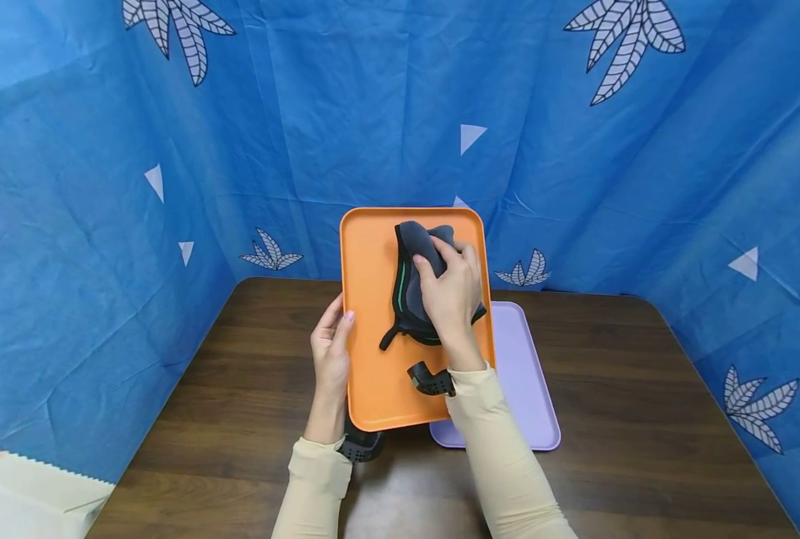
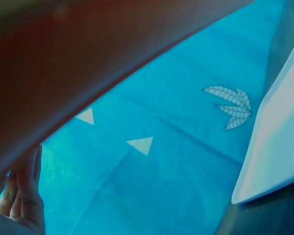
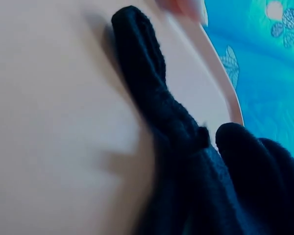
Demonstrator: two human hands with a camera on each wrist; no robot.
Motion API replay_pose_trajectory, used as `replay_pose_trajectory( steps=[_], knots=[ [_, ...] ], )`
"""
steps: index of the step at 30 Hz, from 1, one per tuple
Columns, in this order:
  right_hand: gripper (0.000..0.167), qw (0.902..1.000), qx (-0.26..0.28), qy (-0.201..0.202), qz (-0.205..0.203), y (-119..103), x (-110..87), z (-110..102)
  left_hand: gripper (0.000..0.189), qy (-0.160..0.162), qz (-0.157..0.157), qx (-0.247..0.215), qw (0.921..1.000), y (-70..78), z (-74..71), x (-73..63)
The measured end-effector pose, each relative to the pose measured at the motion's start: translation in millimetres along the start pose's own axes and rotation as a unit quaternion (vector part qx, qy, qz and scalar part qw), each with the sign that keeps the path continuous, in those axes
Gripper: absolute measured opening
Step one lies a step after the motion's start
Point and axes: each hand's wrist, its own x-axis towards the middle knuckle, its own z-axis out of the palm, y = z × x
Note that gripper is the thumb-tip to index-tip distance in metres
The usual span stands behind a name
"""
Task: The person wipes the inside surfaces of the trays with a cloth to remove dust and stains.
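Note:
My left hand grips the left rim of an orange tray, thumb on the front and the other fingers partly hidden behind. The tray is held up and tilted above the table. Over its upper right part, my right hand pinches a soft dark grey cloth item with black edging, a thin green line and a small loop. In the right wrist view the loop stands out against the tray's surface. The left wrist view shows the tray's dark underside and part of my left hand.
A lilac tray lies on the brown wooden table, partly covered by the orange tray and my right sleeve. Blue patterned curtain hangs behind and along both sides. A pale cloth shows at the lower left.

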Motion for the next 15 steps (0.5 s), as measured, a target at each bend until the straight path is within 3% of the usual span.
replay_pose_trajectory(
  steps=[15],
  knots=[
    [0.035,0.9950,-0.003,-0.038,-0.092,-29,-24.5,17,0.039,-0.012,0.011,-0.011,0.9998,-4.9,6.4,-1.0]
  ],
)
